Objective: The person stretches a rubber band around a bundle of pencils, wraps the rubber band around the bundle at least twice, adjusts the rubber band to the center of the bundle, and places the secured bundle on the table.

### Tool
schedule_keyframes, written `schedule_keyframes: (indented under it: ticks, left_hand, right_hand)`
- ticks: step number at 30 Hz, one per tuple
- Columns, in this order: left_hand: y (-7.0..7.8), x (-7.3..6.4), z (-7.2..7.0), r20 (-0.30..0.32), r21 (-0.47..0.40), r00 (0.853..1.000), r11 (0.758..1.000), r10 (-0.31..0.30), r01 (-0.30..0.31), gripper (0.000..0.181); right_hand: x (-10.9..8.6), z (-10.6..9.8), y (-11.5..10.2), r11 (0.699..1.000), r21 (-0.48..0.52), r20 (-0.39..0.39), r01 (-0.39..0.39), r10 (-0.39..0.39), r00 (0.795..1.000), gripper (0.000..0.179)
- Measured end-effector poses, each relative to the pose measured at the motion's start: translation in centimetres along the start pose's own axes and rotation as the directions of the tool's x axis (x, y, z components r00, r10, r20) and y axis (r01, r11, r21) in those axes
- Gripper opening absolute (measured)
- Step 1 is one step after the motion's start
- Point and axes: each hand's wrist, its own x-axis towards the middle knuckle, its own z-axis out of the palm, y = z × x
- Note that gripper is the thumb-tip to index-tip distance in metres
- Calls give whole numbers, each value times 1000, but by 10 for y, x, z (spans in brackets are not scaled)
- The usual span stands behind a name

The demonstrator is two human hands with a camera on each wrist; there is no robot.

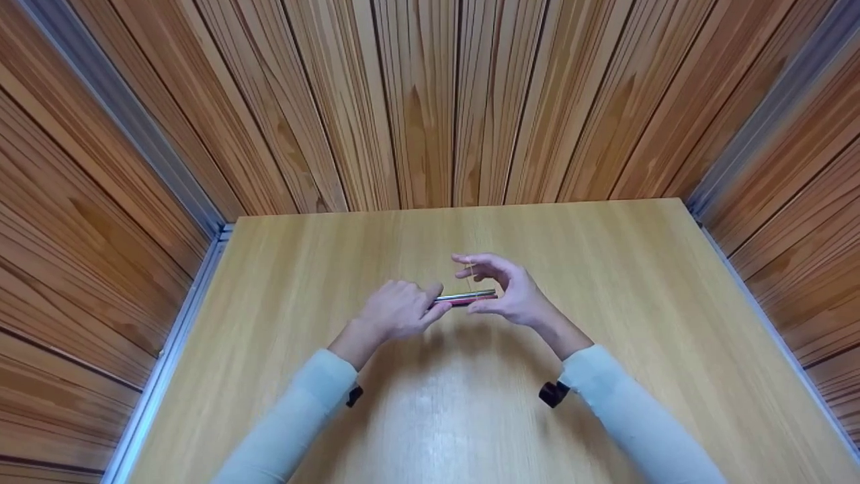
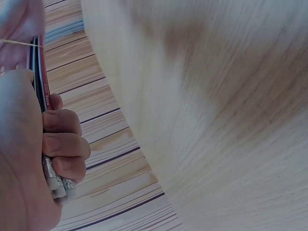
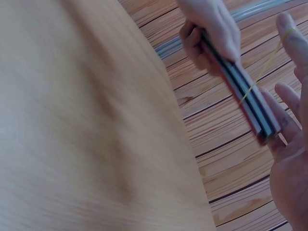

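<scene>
Held red-and-black slim pencils (image 1: 463, 298) in left grip (image 1: 400, 309); at three o'clock, stretched yellow rubber band (image 2: 21, 44) with wide right grip (image 1: 514, 289).

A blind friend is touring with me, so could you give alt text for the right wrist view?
A bundle of pencils is in the grip of the left hand, and a thin yellow band stretches from the bundle to a finger of the right hand. A pale wooden tabletop fills the left side of the picture.
</scene>
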Motion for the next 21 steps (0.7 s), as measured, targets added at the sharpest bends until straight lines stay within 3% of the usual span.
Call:
schedule_keyframes:
  ticks: [6, 11, 16, 21]
  left_hand:
    - [5, 3, 10, 55, -6, 998, 1000, 1, -1, 58]
    - [5, 3, 14, 78, -15, 997, 1000, -25, 26, 63]
    - [-3, 4, 15, 55, -47, 998, 999, -23, 25, 51]
    - [-17, 5, 10, 12, -62, 998, 996, -61, 62, 46]
  right_hand:
    - [10, 3, -10, 995, 77, -64, 61, -56, 996, 61]
    - [17, 5, -17, 989, 110, -130, 94, -80, 988, 40]
    - [14, 9, -19, 985, 158, -121, 66, -47, 992, 31]
    - [9, 11, -18, 962, 223, -73, 158, -145, 987, 29]
